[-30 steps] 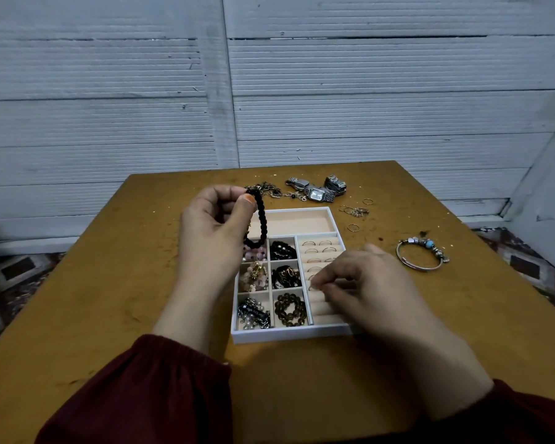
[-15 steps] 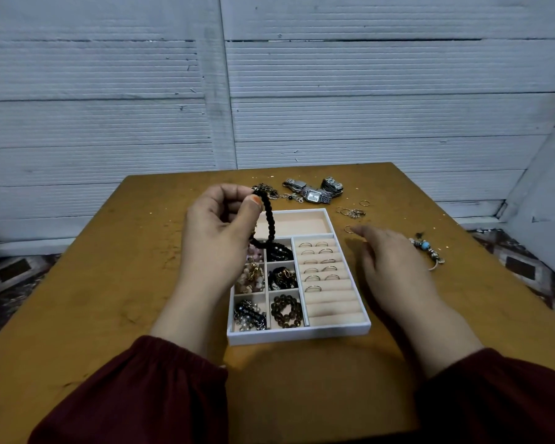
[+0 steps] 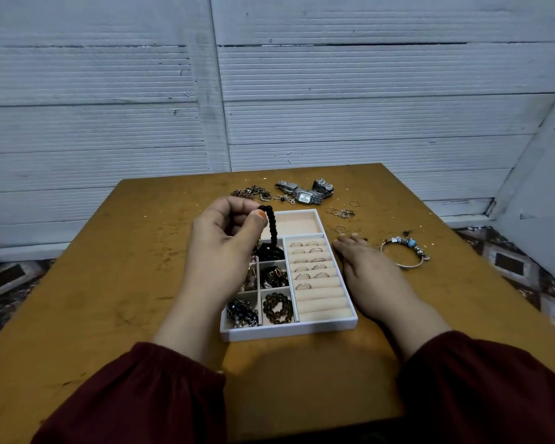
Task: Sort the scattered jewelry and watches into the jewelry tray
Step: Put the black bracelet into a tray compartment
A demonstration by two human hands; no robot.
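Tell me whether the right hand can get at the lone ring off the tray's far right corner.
Probably yes: the right hand lies flat on the table, holding nothing, its fingertips just short of the ring, with nothing between them.

White compartmented jewelry tray (image 3: 289,331) sitting mid-table, with loose pieces lying beyond it.
A black braided cord bracelet (image 3: 272,229) is hanging pinched from the left hand (image 3: 225,238), its lower end dipping into one of the tray's small cells; beaded bracelets (image 3: 277,307) are filling neighbouring cells and thin rings (image 3: 308,261) are sitting in the beige rolls. Silver metal-band watches (image 3: 305,195) and tangled chains (image 3: 253,193) are lying behind the tray, thin loose rings (image 3: 343,213) off its far right corner, and a silver charm bangle (image 3: 404,253) farther right.
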